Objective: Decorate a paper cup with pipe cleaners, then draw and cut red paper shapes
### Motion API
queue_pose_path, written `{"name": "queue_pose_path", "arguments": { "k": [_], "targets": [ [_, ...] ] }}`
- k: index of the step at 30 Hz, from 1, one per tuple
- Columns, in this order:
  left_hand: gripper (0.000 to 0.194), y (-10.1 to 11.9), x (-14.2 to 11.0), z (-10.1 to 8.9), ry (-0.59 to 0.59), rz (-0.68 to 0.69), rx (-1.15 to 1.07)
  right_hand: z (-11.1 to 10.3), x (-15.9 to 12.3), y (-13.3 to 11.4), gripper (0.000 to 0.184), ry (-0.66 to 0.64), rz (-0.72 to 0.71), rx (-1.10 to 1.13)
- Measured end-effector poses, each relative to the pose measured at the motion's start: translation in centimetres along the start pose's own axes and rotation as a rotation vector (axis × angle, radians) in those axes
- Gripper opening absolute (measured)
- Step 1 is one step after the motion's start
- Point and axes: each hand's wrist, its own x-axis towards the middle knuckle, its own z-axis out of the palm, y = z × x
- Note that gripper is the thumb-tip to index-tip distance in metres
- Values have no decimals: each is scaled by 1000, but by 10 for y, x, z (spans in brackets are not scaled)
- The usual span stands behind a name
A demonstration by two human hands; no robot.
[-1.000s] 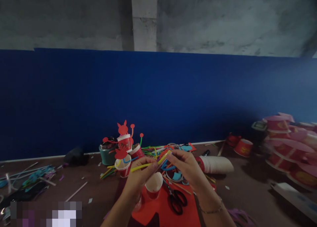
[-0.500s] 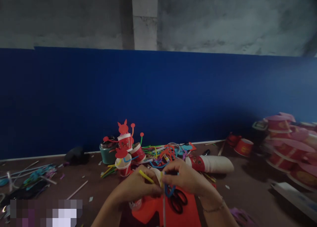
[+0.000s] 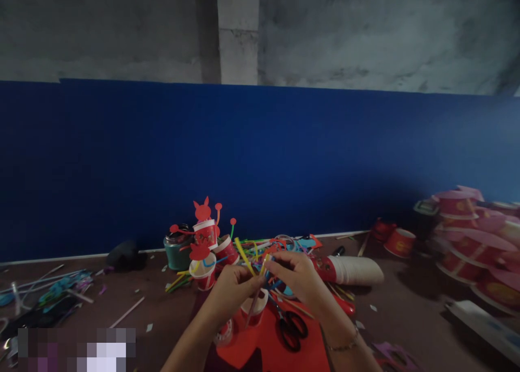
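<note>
My left hand [image 3: 233, 288] pinches a yellow straw [image 3: 244, 257], which slants up and to the left past the fingertips. A thin pale stick [image 3: 252, 310] points down from between the hands. Closed at its fingertips, my right hand [image 3: 294, 272] grips a short yellow piece [image 3: 266, 263] close to the left fingers; whether it belongs to the same straw I cannot tell. Some blue strip shows behind the right fingers. Just below the hands stands a red-and-white paper cup [image 3: 255, 306]. Black-handled scissors [image 3: 291, 328] lie on red paper [image 3: 292, 356] beneath the right wrist.
Decorated paper cups with red cut-out figures [image 3: 203, 236] stand by a teal jar [image 3: 176, 253]. Colourful strips pile up behind my hands. A sleeve of stacked cups [image 3: 353, 269] lies to the right, and large red tubs [image 3: 467, 247] are heaped farther right. A blue panel [image 3: 260, 161] rises behind the table.
Both hands have risen slightly, uncovering the cup below. The yellow straw now points more upward, and the pale stick has swung from vertical to a slant toward the lower left.
</note>
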Motion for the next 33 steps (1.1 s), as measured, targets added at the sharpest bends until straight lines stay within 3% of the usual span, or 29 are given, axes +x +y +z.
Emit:
{"name": "queue_pose_path", "arguments": {
  "k": [3,7,9,14,18,21,24,28,33],
  "targets": [
    [47,2,0,0,81,19,-48,0,2,2,27,61,-20,-22],
    [48,2,3,-2,281,63,-233,-1,9,12,63,277,-41,98],
    [44,1,3,-1,382,81,-304,-3,10,16,61,297,-14,117],
    [35,-5,3,3,478,152,-449,-7,-1,14,34,-180,119,-193],
    [34,-9,5,1,547,184,-376,-4,-14,6,38,-190,100,-429],
    [35,-8,4,2,529,179,-324,5,-14,0,38,-284,106,-237],
    [37,-5,3,6,469,160,-298,18,-6,-2,34,-125,39,-55],
    [40,-2,3,11,440,141,-268,30,6,8,37,124,94,169],
    [40,-1,3,9,358,147,-219,30,7,18,36,206,47,118]
  ]
}}
